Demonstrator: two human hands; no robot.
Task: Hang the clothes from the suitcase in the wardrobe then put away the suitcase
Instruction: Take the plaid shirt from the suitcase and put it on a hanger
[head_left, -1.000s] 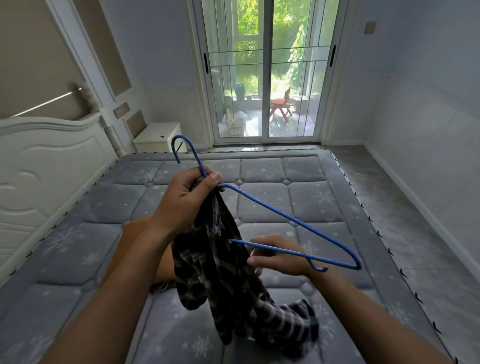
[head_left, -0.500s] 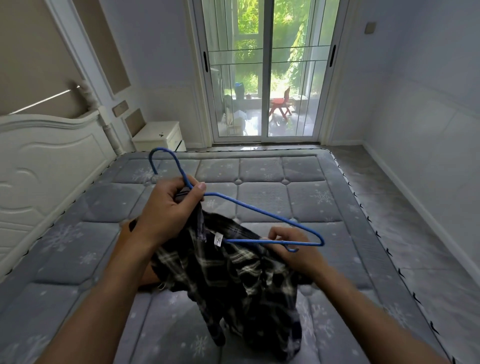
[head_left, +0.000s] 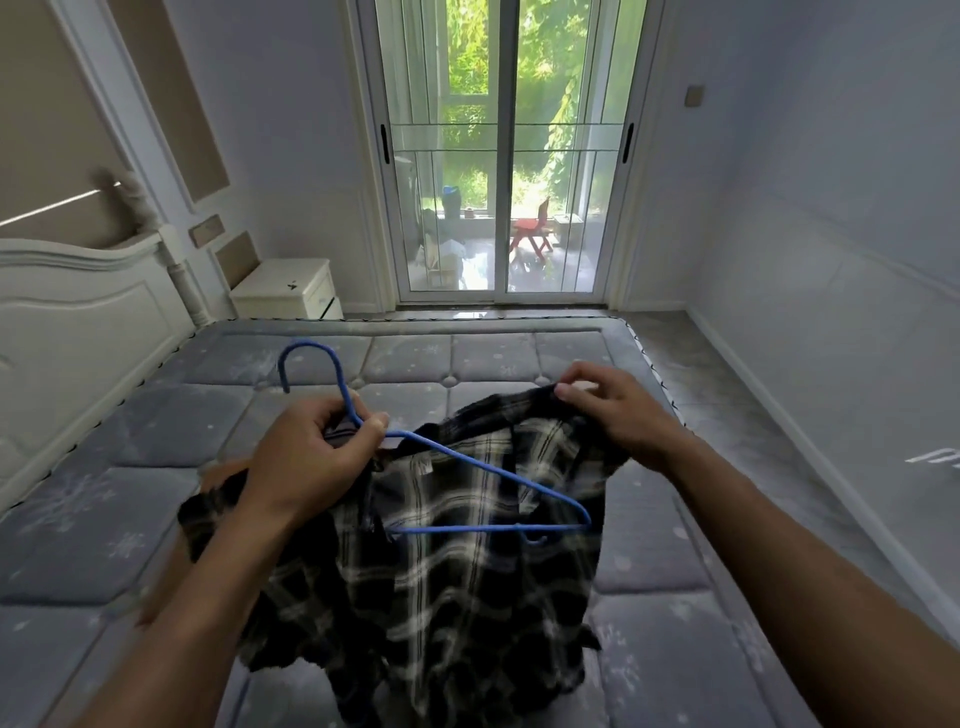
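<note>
Our left hand (head_left: 311, 457) is curled tight around the neck of a blue wire hanger (head_left: 467, 529), just under its hook, and a bunch of shirt fabric is caught in the same grip. Our right hand (head_left: 618, 410) pinches the upper edge of the dark plaid shirt (head_left: 441, 597) between thumb and fingertips and holds it up and out to the right. The hanger's right shoulder lies against the open shirt, and the rest of the cloth hangs down between our forearms, just above the bed. Below is a bare grey quilted mattress (head_left: 467, 358) with a snowflake pattern, and a white carved headboard (head_left: 78, 322) stands to the left. A small white nightstand (head_left: 285, 291) sits in the far left corner beside a glass sliding door (head_left: 498, 208). Through the door we see a red chair (head_left: 532, 234) and greenery. Grey floor (head_left: 753, 415) runs along the right of the bed.
</note>
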